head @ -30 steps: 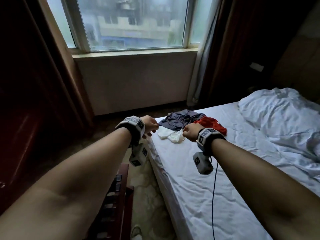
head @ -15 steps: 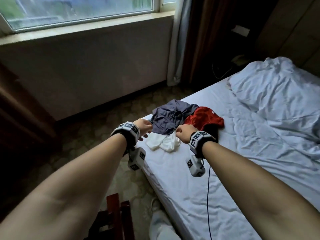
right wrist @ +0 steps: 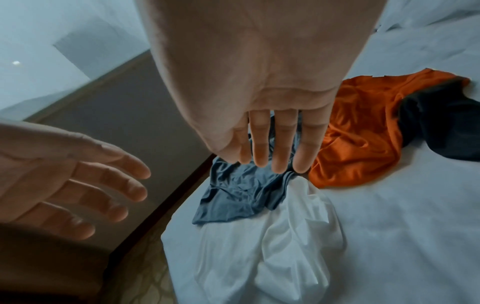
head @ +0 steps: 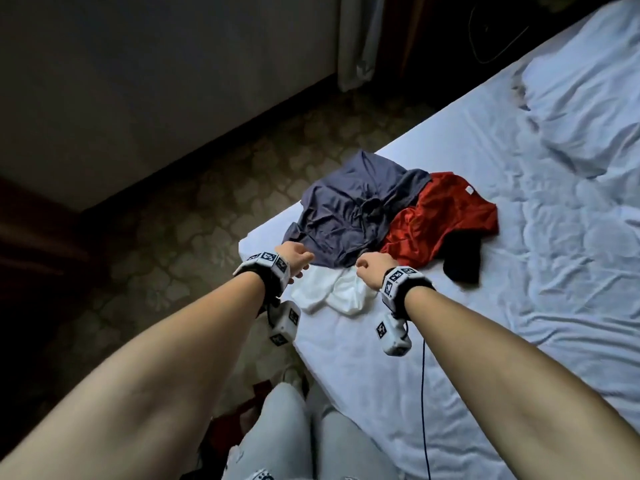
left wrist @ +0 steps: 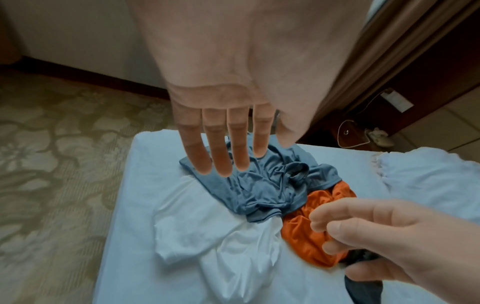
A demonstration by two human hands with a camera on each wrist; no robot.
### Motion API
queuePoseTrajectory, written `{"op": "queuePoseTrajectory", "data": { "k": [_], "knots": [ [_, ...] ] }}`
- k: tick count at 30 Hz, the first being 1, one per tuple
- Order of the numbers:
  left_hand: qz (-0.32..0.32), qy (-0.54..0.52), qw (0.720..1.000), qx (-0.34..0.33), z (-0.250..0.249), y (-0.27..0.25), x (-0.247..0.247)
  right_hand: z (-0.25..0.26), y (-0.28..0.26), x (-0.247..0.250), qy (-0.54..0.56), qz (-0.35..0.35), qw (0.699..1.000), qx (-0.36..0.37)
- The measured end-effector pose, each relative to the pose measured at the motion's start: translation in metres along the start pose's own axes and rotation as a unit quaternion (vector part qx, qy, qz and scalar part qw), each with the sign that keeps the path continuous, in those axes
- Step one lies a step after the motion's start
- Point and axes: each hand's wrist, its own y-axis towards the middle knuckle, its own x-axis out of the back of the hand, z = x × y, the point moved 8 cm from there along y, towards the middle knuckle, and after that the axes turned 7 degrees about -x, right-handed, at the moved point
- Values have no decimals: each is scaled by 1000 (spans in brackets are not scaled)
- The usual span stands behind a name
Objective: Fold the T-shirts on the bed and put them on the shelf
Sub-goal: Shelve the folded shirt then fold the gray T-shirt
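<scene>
A pile of crumpled T-shirts lies at the corner of the bed (head: 450, 358): a grey-blue T-shirt (head: 349, 216), a red T-shirt (head: 440, 220), a white T-shirt (head: 332, 292) nearest me and a black garment (head: 462, 265) on the right. My left hand (head: 298, 262) hovers over the near left edge of the grey-blue T-shirt (left wrist: 262, 185), its fingers (left wrist: 221, 156) straight, holding nothing. My right hand (head: 370, 271) hangs above where the white T-shirt (right wrist: 272, 236), the grey-blue and the red T-shirt (right wrist: 361, 133) meet, with its fingers (right wrist: 280, 152) loosely extended and empty.
A rumpled white duvet (head: 581, 98) covers the far right of the bed. Patterned carpet (head: 180, 230) runs left of the bed to a wall and a curtain (head: 356, 39). My legs in light jeans (head: 294, 438) stand at the bed's edge. A dark nightstand (left wrist: 355, 133) sits beyond the bed.
The head view has tipped down from the window onto the bed corner. Both hands have stayed at the near edge of the pile, and their fingers have loosened.
</scene>
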Motion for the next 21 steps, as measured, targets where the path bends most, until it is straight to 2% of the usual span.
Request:
{"op": "queuePoseTrajectory", "data": {
  "k": [8, 12, 15, 18, 21],
  "knots": [
    [64, 73, 995, -21, -3, 117, -39, -32, 90, -14, 32, 27, 998, -57],
    [92, 112, 989, -14, 1, 165, -67, -50, 123, -16, 83, -6, 993, -79],
    [99, 136, 986, -10, 2, 188, -83, -67, 145, -15, 179, -47, 977, -109],
    [100, 156, 982, -21, 1, 206, -94, -76, 165, -18, 279, -34, 949, -143],
    [129, 212, 968, -49, -4, 222, -108, -85, 186, -21, 359, -32, 913, -192]
  ]
}}
